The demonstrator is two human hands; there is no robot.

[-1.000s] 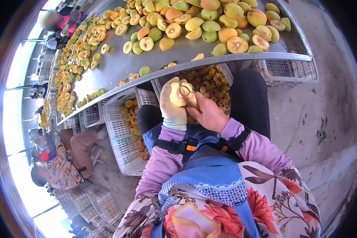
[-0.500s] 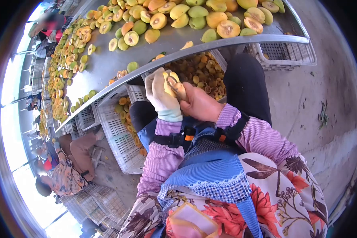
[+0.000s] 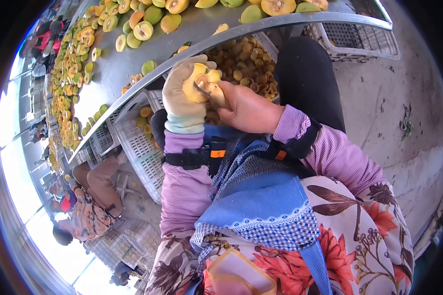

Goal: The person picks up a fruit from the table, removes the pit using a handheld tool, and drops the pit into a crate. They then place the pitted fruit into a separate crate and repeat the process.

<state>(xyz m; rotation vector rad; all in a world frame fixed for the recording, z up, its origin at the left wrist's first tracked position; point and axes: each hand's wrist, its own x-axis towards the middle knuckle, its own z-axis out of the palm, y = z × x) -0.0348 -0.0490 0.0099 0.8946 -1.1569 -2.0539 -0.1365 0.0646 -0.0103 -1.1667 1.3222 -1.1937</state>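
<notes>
My left hand [image 3: 178, 98], in a pale glove, is closed around a yellow fruit half [image 3: 191, 89] that looks like an apricot or peach. My bare right hand [image 3: 253, 109] grips a small pitting knife with a thin curved metal blade [image 3: 201, 90], held against the cut face. Its light handle [image 3: 218, 96] is partly covered by my thumb and fingers. Loose flesh or the stone seems to stand up beside the blade, but I cannot tell which. Both hands are over a crate of fruit pieces [image 3: 243, 61], just in front of the metal table's edge.
Many halved green and orange fruits [image 3: 142, 30] lie on the metal table [image 3: 114, 56]. A white plastic crate [image 3: 142, 147] with fruit stands at left, another crate [image 3: 352, 42] at right under the table. A seated co-worker [image 3: 91, 209] is at far left.
Both hands have shifted left and the fruit half has turned more toward me. The blade now sits across its cut face. My view has tilted, so the table appears higher.
</notes>
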